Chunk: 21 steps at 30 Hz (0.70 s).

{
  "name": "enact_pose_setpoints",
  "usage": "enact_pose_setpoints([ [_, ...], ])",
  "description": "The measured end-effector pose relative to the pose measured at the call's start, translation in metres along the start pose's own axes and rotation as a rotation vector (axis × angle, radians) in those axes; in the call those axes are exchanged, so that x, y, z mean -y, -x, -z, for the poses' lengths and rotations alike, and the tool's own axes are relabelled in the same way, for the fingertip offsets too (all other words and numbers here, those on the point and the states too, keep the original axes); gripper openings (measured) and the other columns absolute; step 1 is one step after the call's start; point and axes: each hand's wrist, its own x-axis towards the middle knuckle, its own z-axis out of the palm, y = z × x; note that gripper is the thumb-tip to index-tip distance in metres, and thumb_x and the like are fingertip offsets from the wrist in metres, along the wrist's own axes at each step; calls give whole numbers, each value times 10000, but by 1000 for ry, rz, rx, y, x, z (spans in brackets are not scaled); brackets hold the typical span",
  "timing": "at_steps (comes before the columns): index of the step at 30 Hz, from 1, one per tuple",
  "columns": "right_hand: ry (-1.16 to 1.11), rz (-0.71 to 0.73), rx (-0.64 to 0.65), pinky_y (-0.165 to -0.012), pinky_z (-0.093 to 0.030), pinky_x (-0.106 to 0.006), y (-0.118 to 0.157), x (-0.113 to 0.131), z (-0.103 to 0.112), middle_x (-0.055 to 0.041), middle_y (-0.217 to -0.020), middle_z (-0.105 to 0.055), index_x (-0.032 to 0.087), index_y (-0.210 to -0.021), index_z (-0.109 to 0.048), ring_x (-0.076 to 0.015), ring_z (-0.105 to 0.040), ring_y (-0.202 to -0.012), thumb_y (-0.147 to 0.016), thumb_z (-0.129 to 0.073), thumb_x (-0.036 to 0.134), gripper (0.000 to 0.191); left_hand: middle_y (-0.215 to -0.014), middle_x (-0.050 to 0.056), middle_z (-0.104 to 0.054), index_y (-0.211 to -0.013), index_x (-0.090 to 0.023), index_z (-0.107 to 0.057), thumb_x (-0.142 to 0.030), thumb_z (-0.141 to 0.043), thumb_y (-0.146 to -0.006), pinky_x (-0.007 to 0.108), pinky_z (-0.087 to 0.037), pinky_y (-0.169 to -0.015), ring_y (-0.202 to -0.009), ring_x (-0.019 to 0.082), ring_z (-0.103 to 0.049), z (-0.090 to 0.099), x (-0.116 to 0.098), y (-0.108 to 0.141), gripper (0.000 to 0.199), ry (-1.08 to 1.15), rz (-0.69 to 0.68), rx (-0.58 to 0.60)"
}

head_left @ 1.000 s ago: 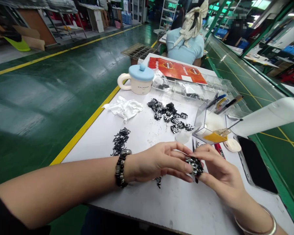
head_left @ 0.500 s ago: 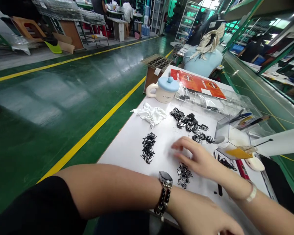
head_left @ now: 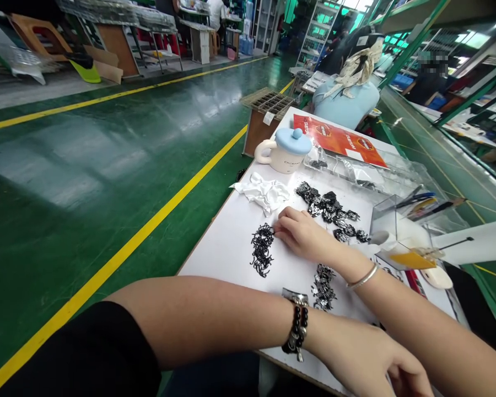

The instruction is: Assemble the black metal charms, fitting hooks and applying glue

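My left hand (head_left: 359, 353), below a black beaded bracelet (head_left: 300, 331), is at the bottom right with curled fingers; the frame edge cuts it, and anything in its grip is hidden. My right hand (head_left: 298, 232) reaches in from the right with a silver bangle (head_left: 364, 277) on the wrist. Its fingers are pressed together at the right edge of a pile of thin black pieces (head_left: 262, 251); what they pinch is too small to tell. Below that hand lies a second pile of black pieces (head_left: 324, 289). Larger black clusters (head_left: 328, 207) lie beyond it.
A white crumpled cloth (head_left: 264, 193) and a lidded mug (head_left: 287, 157) stand near the white table's left edge. Behind are plastic bags (head_left: 355, 171) and an orange-red sheet (head_left: 339, 140). At right are a clear pen box (head_left: 397, 231) and white mouse (head_left: 437, 278). A person (head_left: 347, 105) sits beyond.
My right hand has moved left and away from me, from above the near pile to the left pile, and its fingers have closed together. My left hand has shifted slightly right.
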Motion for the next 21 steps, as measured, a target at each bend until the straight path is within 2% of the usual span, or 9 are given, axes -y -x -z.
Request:
enact_pose_setpoints([
  [3, 1, -9, -87, -744, -410, -354, 21, 12, 18, -73, -891, -534, 154, -853, -525, -158, -491, -801, -885, -443, 169, 89, -629, -52, -591, -601, -160, -601, -28, -722, -585, 204, -489, -535, -552, 98, -581, -1, -4, 8, 180, 139, -64, 12],
  [6, -75, -4, -235, -731, -443, -327, 59, 25, 49, -54, -867, -548, 170, -868, -507, -148, -520, -810, -864, -495, 134, 38, -702, -30, -606, -675, -169, -626, -108, -705, -658, 227, -513, -668, -622, 104, -594, -1, -13, 19, 101, 245, -78, 25],
  [9, -118, -6, -428, -688, -458, -336, 103, 35, 78, -45, -829, -567, 187, -877, -551, -172, -557, -800, -802, -553, 60, 147, -737, -19, -624, -775, -174, -650, -141, -735, -651, 308, -479, -889, -663, 119, -616, 3, -22, 27, 154, 420, -23, -25],
  [11, -95, -45, -538, -646, -453, -349, 130, 38, 89, -44, -801, -573, 192, -859, -576, -187, -567, -765, -769, -578, 34, 181, -774, 3, -644, -846, -159, -662, -186, -769, -643, 355, -455, -942, -719, 136, -642, 7, -26, 28, 231, 564, -45, -101],
  [14, -56, -64, -579, -626, -447, -364, 158, 32, 89, -43, -780, -587, 193, -851, -596, -198, -570, -739, -740, -604, 19, 207, -821, 35, -677, -869, -140, -670, -197, -794, -628, 372, -475, -898, -748, 148, -663, 15, -28, 25, 277, 623, -112, -320],
  [17, -2, -74, -606, -637, -442, -360, 170, 23, 77, -49, -807, -596, 192, -893, -580, -195, -568, -761, -745, -584, -1, 243, -872, 65, -694, -895, -129, -670, -198, -783, -654, 367, -486, -856, -776, 163, -671, 21, -27, 22, 275, 596, -177, -501],
  [21, 189, -76, -684, -668, -411, -355, 171, 23, 65, -56, -826, -605, 174, -914, -550, -176, -569, -750, -759, -561, -7, 239, -876, 73, -700, -898, -120, -665, -176, -770, -675, 333, -490, -824, -771, 151, -668, 22, -27, 20, 253, 593, -178, -610],
])
